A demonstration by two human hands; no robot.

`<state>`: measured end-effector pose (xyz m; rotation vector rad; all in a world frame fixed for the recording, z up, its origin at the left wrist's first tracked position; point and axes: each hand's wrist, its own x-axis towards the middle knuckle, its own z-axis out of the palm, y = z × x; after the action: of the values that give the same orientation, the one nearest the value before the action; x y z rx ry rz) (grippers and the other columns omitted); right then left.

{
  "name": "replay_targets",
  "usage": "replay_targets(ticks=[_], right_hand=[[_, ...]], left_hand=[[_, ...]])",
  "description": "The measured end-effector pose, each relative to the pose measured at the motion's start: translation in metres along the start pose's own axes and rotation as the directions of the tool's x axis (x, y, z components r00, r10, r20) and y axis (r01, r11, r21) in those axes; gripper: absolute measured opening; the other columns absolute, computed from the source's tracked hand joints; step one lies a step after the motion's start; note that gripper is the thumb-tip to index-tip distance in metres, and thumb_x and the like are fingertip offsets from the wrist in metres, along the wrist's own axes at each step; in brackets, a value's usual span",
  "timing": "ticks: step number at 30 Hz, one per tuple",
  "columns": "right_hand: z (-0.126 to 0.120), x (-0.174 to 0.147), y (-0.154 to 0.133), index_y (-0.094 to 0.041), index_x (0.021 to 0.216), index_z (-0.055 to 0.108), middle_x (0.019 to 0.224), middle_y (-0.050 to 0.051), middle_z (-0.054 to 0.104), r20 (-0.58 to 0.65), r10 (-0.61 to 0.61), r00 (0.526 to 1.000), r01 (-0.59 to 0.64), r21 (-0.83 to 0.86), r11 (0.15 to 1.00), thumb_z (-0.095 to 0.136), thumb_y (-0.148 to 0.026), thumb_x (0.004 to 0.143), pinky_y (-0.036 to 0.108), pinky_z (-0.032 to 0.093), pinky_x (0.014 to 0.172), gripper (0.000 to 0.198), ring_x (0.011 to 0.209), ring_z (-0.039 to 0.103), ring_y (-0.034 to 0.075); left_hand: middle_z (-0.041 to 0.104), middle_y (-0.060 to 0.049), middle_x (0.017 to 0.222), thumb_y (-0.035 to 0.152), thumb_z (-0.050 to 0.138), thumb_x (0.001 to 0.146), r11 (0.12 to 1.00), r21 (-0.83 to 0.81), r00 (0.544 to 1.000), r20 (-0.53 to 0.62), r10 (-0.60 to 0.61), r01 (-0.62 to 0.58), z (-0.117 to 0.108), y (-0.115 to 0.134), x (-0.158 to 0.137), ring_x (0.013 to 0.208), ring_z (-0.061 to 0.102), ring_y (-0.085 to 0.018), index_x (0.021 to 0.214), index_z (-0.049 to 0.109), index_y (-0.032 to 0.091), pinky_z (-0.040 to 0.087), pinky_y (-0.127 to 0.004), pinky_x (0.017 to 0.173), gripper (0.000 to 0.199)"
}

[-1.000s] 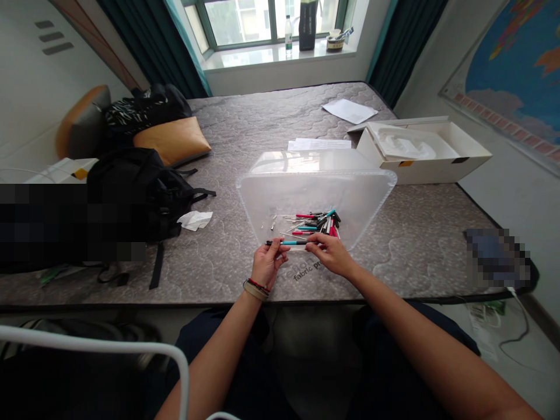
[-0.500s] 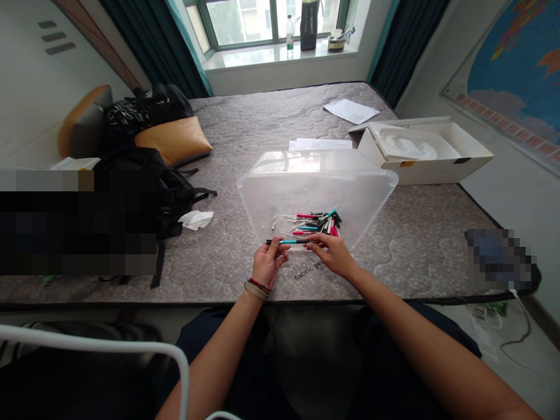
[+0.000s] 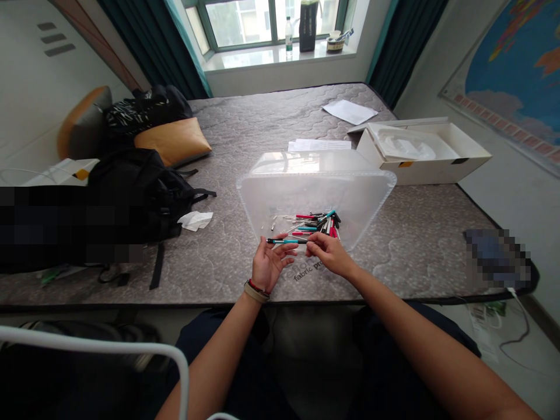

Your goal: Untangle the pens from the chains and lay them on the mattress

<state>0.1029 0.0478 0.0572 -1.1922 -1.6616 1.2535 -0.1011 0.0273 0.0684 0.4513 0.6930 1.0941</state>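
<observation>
A teal and black pen (image 3: 289, 241) lies level in front of the clear plastic bin (image 3: 315, 192), which rests on its side with its mouth toward me. My right hand (image 3: 329, 253) pinches the pen's dark right end. My left hand (image 3: 270, 265), palm up with fingers spread, is at the pen's left end; whether the thumb touches it I cannot tell. Inside the bin is a loose pile of pen parts (image 3: 317, 223) in red, teal, black and white, with thin refills and a few tiny pieces at its left.
The bin stands on a grey quilted mattress (image 3: 231, 256). A crumpled tissue (image 3: 196, 220) and a black backpack (image 3: 135, 186) lie to the left. At the right are a white open box (image 3: 424, 160) and a blurred dark object (image 3: 499, 256) with a cable. Paper sheets (image 3: 319, 144) lie behind the bin.
My left hand has loosened its pinch on the pen and spread its fingers, palm up. My right hand keeps its hold on the pen, which has barely moved.
</observation>
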Motion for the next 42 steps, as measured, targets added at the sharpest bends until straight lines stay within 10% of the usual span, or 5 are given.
replay_targets(ticks=[12,17,30,38,42], right_hand=[[0.001,0.006,0.002,-0.019,0.09,0.061,0.075,0.004,0.07,-0.009,0.174,0.985,-0.159,0.364,0.918,0.068,-0.052,0.077,0.03,0.054,0.064,0.036,0.068,0.067,0.018],[-0.003,0.008,0.0,-0.02,0.088,0.061,0.077,0.002,0.068,-0.102,0.267,0.958,-0.181,0.505,0.844,0.071,-0.05,0.075,0.027,0.053,0.063,0.034,0.067,0.065,0.015],[0.01,0.013,0.011,-0.019,0.074,0.059,0.063,0.0,0.065,-0.022,0.256,0.967,-0.224,0.412,0.883,0.073,-0.052,0.072,0.026,0.051,0.058,0.036,0.059,0.061,0.014],[0.029,0.008,0.012,-0.017,0.077,0.06,0.064,0.001,0.066,0.211,0.216,0.953,-0.267,0.251,0.931,0.067,-0.055,0.076,0.022,0.047,0.055,0.039,0.058,0.061,0.013],[0.019,0.008,0.012,-0.017,0.071,0.059,0.06,0.001,0.065,0.22,0.216,0.951,-0.235,0.066,0.97,0.064,-0.052,0.08,0.02,0.042,0.051,0.036,0.054,0.058,0.012]], left_hand=[[0.073,-0.014,0.098,0.061,0.051,0.086,0.992,0.118,0.997,-0.067,0.047,-0.039,-0.004,-0.003,0.004,0.076,0.065,-0.019,0.112,0.064,0.014,0.049,-0.025,0.059,0.055],[0.074,-0.01,0.085,0.039,0.074,0.076,0.791,0.591,0.972,-0.052,0.23,-0.156,-0.002,-0.012,0.005,0.057,0.056,-0.011,0.093,0.071,0.013,0.042,-0.02,0.049,0.031],[0.074,-0.007,0.086,0.031,0.08,0.068,0.572,0.788,0.93,0.003,0.366,-0.228,-0.015,-0.024,-0.005,0.065,0.06,-0.017,0.091,0.077,0.021,0.045,-0.025,0.061,0.025],[0.073,-0.003,0.087,0.038,0.065,0.082,-0.095,0.995,0.919,0.049,0.391,-0.013,-0.029,-0.003,-0.044,0.062,0.061,-0.013,0.089,0.073,0.02,0.047,-0.026,0.067,0.021],[0.073,-0.006,0.089,0.04,0.063,0.082,-0.231,0.944,0.877,-0.103,0.469,0.234,-0.063,0.044,-0.054,0.073,0.066,-0.017,0.09,0.074,0.018,0.049,-0.027,0.074,0.025]])
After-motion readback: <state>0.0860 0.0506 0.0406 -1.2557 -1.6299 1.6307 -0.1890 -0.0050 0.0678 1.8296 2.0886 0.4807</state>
